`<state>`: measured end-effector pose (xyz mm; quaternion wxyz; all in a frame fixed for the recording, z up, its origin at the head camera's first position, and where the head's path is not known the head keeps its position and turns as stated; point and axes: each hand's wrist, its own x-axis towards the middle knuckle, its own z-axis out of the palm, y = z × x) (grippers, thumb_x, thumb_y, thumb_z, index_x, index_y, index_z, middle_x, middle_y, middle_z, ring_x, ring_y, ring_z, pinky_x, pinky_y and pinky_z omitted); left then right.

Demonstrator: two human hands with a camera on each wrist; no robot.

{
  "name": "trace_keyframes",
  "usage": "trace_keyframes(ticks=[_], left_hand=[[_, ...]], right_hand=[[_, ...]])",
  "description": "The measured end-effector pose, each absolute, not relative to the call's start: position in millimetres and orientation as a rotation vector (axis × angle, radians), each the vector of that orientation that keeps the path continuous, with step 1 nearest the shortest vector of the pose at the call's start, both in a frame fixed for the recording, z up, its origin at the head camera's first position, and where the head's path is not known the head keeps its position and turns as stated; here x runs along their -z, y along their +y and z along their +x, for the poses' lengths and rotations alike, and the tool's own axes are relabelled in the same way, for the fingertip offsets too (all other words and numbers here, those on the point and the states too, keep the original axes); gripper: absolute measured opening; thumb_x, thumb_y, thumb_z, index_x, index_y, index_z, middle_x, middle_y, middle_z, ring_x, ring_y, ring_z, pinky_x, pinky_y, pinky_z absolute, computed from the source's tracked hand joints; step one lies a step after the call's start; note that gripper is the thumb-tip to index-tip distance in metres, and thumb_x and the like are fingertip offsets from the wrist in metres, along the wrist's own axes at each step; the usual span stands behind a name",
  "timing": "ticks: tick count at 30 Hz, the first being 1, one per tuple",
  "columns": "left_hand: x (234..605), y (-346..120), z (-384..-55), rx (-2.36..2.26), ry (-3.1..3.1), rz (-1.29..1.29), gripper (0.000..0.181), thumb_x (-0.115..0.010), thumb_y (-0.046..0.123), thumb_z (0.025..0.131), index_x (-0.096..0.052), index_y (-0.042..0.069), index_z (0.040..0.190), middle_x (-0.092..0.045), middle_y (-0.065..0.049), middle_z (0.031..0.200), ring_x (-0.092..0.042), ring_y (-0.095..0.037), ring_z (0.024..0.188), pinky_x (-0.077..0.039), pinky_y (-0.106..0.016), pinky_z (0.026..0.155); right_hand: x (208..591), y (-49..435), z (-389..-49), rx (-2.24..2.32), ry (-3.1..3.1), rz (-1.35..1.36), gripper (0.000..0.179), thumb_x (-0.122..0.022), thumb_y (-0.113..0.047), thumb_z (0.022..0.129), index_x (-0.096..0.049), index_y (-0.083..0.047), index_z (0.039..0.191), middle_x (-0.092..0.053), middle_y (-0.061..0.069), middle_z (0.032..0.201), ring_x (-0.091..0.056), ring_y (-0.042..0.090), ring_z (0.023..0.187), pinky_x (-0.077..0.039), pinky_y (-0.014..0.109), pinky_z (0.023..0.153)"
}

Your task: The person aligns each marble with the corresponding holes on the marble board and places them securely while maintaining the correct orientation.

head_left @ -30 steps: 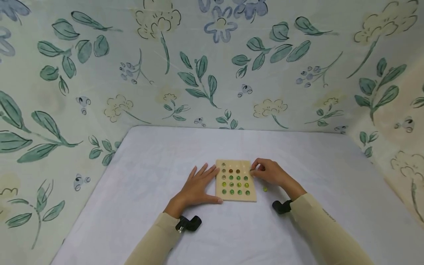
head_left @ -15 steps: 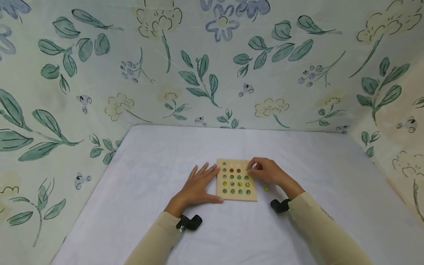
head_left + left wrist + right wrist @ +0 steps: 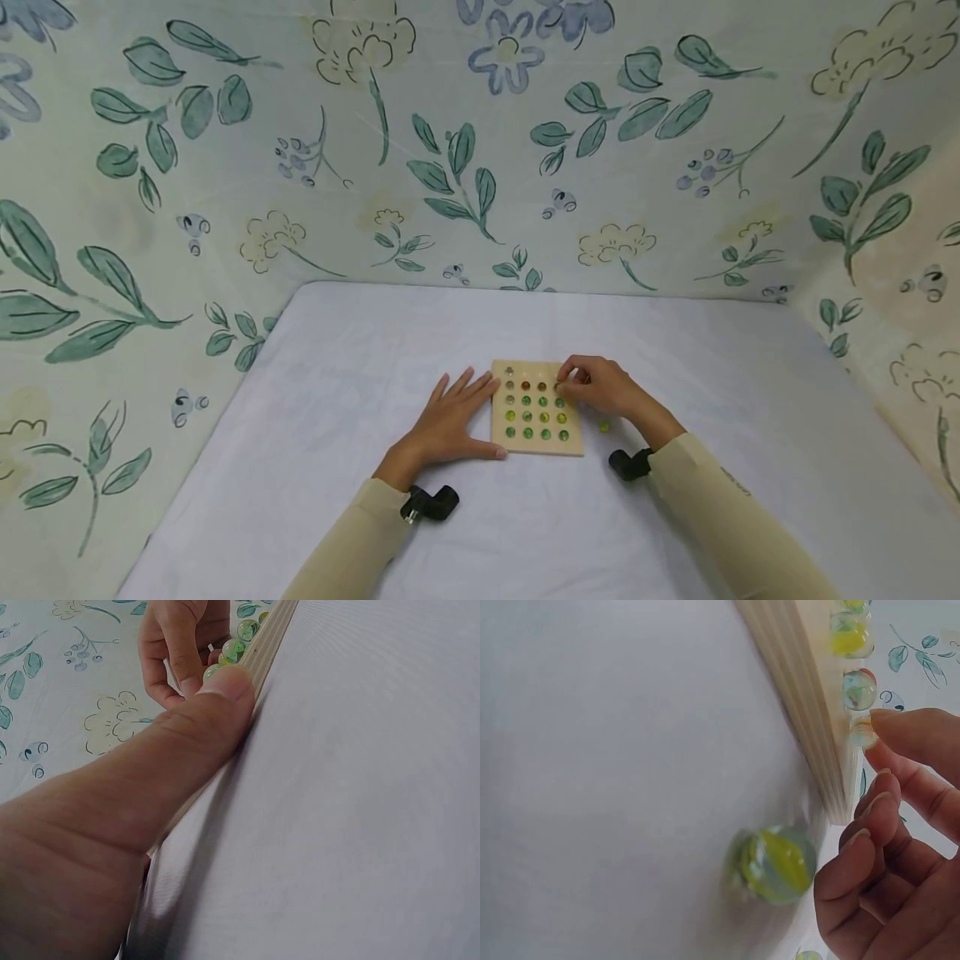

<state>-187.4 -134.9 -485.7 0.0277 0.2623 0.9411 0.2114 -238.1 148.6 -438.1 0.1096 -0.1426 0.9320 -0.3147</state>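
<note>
A square wooden board (image 3: 537, 447) lies on the white cloth, with rows of glass marbles (image 3: 545, 417) sitting in it, mostly green and yellow, some reddish. My left hand (image 3: 444, 423) is spread flat at its left side, fingertips at the edge. Its thumb (image 3: 202, 712) rests along the board's near edge. My right hand (image 3: 609, 388) is at the board's right side, in the row with the reddish marbles. Between thumb and index finger it pinches a clear, orange-tinted marble (image 3: 862, 733), right at the board's surface. Its other fingers are curled.
A loose yellow-green marble (image 3: 604, 427) lies on the cloth just right of the board, below my right hand. White cloth (image 3: 390, 333) covers the table, which ends at a floral backdrop (image 3: 330, 208) at the back and sides.
My right hand has moved left from beside the board's right edge to over its right column, still pinching the marble. The left hand holds its place.
</note>
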Motion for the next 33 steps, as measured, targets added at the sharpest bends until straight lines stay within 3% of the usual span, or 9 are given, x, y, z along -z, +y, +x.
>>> trace_keyframes(ticks=[33], left_hand=[[486, -135, -187, -0.663, 2.911, 0.836, 0.111, -0.064, 0.077, 0.069, -0.022, 0.020, 0.155, -0.020, 0.001, 0.160, -0.006, -0.024, 0.148, 0.002, -0.051, 0.117]], right_hand=[[432, 166, -229, 0.914, 2.762, -0.387, 0.012, -0.067, -0.019, 0.090, -0.065, -0.013, 0.101, -0.057, 0.005, 0.080, -0.051, 0.019, 0.070, -0.044, 0.029, 0.057]])
